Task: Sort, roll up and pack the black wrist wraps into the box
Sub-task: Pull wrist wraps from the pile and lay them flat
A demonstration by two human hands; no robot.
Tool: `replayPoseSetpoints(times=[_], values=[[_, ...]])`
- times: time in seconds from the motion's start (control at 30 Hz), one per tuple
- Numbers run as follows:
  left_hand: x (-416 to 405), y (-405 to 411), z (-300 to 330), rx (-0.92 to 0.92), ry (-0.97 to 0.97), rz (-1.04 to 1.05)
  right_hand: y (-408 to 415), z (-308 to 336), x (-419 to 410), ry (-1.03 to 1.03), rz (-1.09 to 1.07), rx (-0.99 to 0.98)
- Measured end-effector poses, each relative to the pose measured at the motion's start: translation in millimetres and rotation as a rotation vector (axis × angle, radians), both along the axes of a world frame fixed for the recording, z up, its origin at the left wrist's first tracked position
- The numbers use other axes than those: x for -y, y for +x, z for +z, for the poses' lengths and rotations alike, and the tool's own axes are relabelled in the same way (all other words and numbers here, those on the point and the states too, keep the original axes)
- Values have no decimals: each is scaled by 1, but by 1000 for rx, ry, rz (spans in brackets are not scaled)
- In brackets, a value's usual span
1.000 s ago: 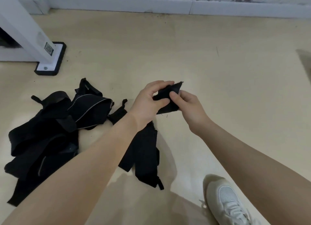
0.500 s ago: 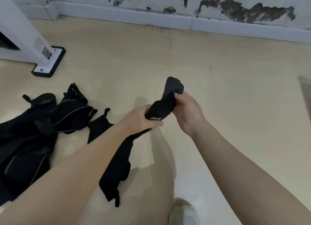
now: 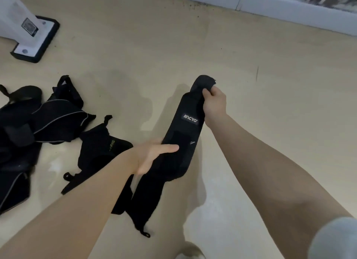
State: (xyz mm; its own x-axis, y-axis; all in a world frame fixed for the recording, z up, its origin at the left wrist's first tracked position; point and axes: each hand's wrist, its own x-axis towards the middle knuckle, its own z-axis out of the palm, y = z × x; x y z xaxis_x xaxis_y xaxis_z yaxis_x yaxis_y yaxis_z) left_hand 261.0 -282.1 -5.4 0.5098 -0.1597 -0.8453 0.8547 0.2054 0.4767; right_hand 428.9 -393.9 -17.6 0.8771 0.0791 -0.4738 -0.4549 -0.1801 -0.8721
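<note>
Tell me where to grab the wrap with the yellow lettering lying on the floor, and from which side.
Take the wrap with yellow lettering by its broad upper body near the lettering, coming down from above. It lies flat on the floor, beside the pile of wraps; its thin end loop looks too small for a sure hold.

**Hidden and cut off**

The left hand (image 3: 154, 156) has its fingers tucked behind the held wrist wrap (image 3: 181, 142) — only the thumb shows. The pile of wraps (image 3: 29, 133) runs off the left edge. A shoe (image 3: 190, 254) is cropped at the bottom, and the white post (image 3: 13, 18) at the top-left corner.
</note>
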Motion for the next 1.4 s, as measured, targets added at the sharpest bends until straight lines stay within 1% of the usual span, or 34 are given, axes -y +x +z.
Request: replayPoseSetpoints(times=[0.03,0.07,0.1,0.13,0.17,0.23,0.27,0.3,0.33,0.37,0.4,0.47,0.5,0.57,0.63,0.67,0.73,0.83,0.9,0.97,1.0,1.07,1.1,1.13,1.17,1.27,1.33,1.4], values=[[2,4,-7,18,-27,2,12,-7,-9,6,-27,14],[2,6,-16,41,7,-53,23,-15,-17,25,-44,23],[2,7,-27,68,87,-133,32,-22,-22,15,-38,47],[3,7,-42,99,218,-201,40,-32,-25,-41,6,82],[1,5,-57,122,374,-230,45,-41,-25,-142,93,118],[-1,3,-74,157,687,-262,40,-60,-18,-430,291,224],[-3,1,-77,220,837,-322,31,-69,-13,-559,376,318],[-4,-2,-81,295,958,-406,15,-76,-8,-648,457,440],[-4,-5,-85,363,1040,-485,-5,-83,-3,-690,547,565],[-3,-8,-89,394,1073,-540,-27,-89,2,-689,626,668],[-2,-12,-92,383,1064,-569,-51,-96,8,-666,688,731],[1,-20,-97,339,1037,-603,-90,-109,18,-658,799,763],[3,-25,-99,344,1059,-624,-104,-114,21,-695,856,754],[5,-35,-102,400,1133,-715,-116,-120,22,-810,981,666],[6,-42,-103,454,1194,-950,-115,-125,21,-909,1073,606],[6,-45,-103,456,1203,-1060,-111,-127,19,-957,1133,587],[3,-52,-102,414,1184,-1200,-104,-126,14,-1069,1255,530],[-5,-68,-100,422,1173,-1364,-95,-115,4,-1175,1321,420],[-8,-73,-94,426,1165,-1395,-94,-104,-7,-1199,1307,359],[-12,-73,-87,461,1185,-1379,-99,-88,-23,-1177,1241,367],[-17,-73,-81,485,1219,-1342,-106,-79,-32,-1119,1186,413],[-34,-78,-71,573,1336,-1212,-127,-63,-49,-911,1068,507],[-45,-84,-67,631,1418,-1121,-140,-57,-57,-793,1027,503],[-57,-90,-63,646,1460,-1048,-154,-53,-65,-688,1009,459],[-70,-96,-59,622,1468,-1013,-167,-52,-71,-608,1020,396],[-104,-111,-51,311,1337,-968,-199,-59,-88,-475,1083,123],[-118,-119,-47,189,1257,-870,-217,-61,-99,-386,970,-49],[-128,-130,-48,145,1145,-778,-230,-62,-108,-302,781,-149]])
